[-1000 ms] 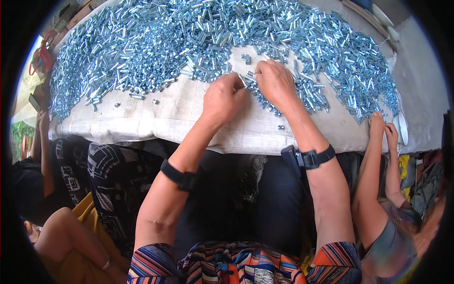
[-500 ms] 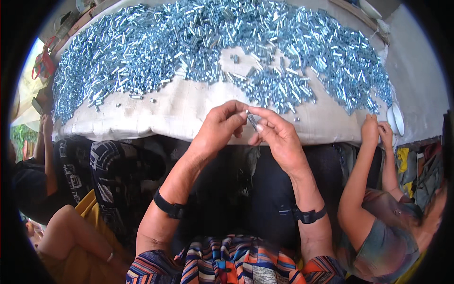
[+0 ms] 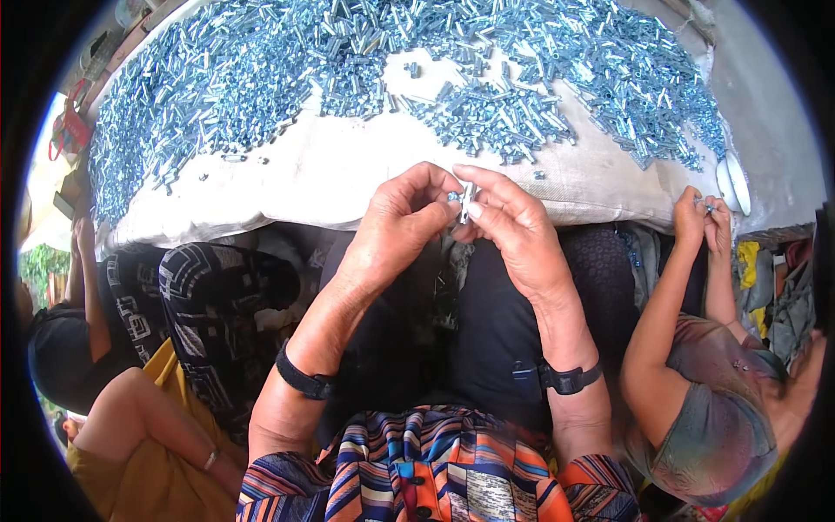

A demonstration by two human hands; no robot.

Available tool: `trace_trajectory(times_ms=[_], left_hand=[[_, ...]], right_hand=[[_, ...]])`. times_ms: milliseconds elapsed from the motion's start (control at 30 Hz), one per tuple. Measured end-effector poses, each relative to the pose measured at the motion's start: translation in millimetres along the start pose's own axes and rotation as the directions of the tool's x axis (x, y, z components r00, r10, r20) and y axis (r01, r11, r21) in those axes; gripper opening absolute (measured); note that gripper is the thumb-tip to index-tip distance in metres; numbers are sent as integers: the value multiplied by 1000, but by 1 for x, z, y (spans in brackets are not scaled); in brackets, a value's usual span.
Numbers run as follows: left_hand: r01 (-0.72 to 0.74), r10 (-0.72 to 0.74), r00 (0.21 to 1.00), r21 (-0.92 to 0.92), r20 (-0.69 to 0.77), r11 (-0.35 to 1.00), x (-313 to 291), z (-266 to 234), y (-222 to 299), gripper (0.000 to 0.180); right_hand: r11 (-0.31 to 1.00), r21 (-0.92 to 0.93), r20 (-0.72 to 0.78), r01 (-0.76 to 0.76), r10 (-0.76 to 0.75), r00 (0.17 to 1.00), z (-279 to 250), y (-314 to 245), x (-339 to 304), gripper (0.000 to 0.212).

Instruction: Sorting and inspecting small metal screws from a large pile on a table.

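My left hand [image 3: 402, 217] pinches a small bluish metal piece [image 3: 453, 197] between thumb and fingertips. Facing it, my right hand [image 3: 515, 216] grips a slim shiny metal tube [image 3: 468, 198], which stands roughly upright between thumb and forefinger. The two pieces are close together in front of the cloth's near edge; whether they touch I cannot tell. Beyond my hands, a big heap of small blue-silver metal pieces [image 3: 487, 113], short nuts and longer tubes, covers much of the pale cloth [image 3: 287, 187].
At the right, a co-worker's hands [image 3: 703, 217] hold a small metal piece over the table edge, by a white dish [image 3: 738, 184]. Another person's forearm [image 3: 87, 278] is at the far left. A red bag [image 3: 70, 130] hangs at the upper left.
The tube in my right hand has turned more upright and catches the light. Both hands look slightly higher in view, and the heap has shifted upward as the view tilts.
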State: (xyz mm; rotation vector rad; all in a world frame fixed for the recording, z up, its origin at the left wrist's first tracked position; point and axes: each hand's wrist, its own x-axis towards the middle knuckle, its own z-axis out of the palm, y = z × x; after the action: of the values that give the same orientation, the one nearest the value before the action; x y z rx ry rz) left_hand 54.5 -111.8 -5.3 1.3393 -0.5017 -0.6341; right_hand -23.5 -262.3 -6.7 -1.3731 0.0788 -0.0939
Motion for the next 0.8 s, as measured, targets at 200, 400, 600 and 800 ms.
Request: trace_trajectory(times_ms=[200,400,600,800], left_hand=[[93,-94,996,-112,-5,989,-3,-5,0,13],[119,-126,992,-166,-32,979,-8,-2,4,15],[71,-76,997,-167,-24,983,-10,0,0,13],[83,-85,996,-164,-10,983,-9,-2,-4,13]], right_hand=[[960,265,-23,-89,98,995,-12,12,-2,12],[869,494,-153,-18,107,982,-4,15,-2,16],[908,420,-221,-6,108,969,4,13,-5,19],[992,57,-83,-114,119,989,-3,9,-15,18]])
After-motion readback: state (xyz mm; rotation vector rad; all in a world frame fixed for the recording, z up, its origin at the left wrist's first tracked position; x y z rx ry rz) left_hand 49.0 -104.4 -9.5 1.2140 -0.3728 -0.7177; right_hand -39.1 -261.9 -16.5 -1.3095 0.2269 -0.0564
